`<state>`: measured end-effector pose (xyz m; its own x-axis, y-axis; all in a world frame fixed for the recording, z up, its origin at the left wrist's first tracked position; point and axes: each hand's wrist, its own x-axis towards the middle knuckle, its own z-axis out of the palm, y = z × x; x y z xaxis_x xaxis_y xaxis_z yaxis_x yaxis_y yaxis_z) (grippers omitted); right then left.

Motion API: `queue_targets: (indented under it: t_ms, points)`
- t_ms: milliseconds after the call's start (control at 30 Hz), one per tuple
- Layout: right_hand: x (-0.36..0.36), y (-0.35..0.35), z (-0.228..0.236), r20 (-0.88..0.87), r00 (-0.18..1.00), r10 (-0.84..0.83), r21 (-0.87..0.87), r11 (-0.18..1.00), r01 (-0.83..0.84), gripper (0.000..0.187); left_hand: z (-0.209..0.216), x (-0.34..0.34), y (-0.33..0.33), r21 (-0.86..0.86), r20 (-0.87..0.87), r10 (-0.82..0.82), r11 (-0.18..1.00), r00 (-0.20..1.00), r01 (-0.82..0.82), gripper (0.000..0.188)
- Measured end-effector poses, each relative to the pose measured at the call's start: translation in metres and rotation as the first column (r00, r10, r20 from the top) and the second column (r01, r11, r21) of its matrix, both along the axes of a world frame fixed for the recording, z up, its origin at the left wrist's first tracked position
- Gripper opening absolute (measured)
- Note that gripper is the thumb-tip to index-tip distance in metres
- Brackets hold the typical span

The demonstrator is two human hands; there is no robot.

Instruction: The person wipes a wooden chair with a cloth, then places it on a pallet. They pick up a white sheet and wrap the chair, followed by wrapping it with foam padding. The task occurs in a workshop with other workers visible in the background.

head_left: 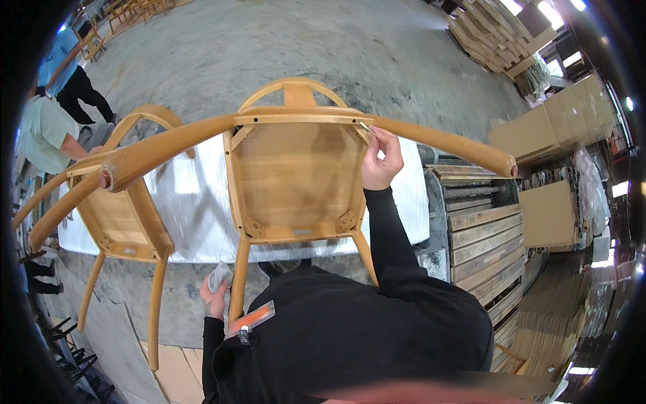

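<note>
An upturned wooden chair (296, 168) lies before me, its seat underside facing up and its legs sticking outward. Beside the chair frame's far right corner, close to a dark hole, is my right hand (382, 160). Its thumb and fingers are pinched on a small, thin, pale stick (365, 126), whose exact kind I cannot make out. Low on the left, next to a chair leg, my left hand (214, 299) is closed round a crumpled grey cloth (219, 275). Both hands come from black sleeves.
A second upturned chair (121, 215) stands to the left. Plastic-wrapped white padding (192, 232) lies beneath the chairs. Slatted wood (488, 232) and cardboard boxes (548, 215) are at the right. Two people (50, 128) are at the far left. Stacked boards (498, 37) stand at the far right.
</note>
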<state>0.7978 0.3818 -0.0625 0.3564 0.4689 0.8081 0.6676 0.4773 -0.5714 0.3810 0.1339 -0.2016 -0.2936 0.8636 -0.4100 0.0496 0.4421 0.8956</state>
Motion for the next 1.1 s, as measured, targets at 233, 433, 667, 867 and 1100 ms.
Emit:
queue_targets:
  t_ms: [233,433,667,867,1100]
  points:
    - [0.004,0.013,0.002,0.015,1.0,0.012,0.009,1.0,-0.012,0.014,0.0,-0.001,0.002,0.034,0.001,-0.014,0.999,1.0,0.014,0.029]
    - [0.004,0.015,0.0,0.06,0.998,-0.003,-0.064,0.998,0.007,0.014,0.001,-0.003,-0.002,0.02,-0.077,-0.033,0.999,0.997,0.034,0.029]
    - [0.004,0.022,-0.001,0.09,0.996,-0.006,-0.086,0.996,0.014,0.012,-0.003,-0.004,-0.003,-0.069,-0.026,0.015,0.997,1.0,-0.017,0.031]
    - [0.01,0.005,0.002,0.076,0.996,0.047,-0.101,0.994,-0.039,0.013,-0.01,-0.009,-0.001,-0.066,-0.007,-0.031,0.997,1.0,0.03,0.033]
    - [0.058,-0.046,-0.011,0.048,0.998,-0.037,-0.051,0.998,0.04,0.012,-0.013,-0.005,0.002,-0.027,-0.023,-0.054,0.998,0.998,0.054,0.035]
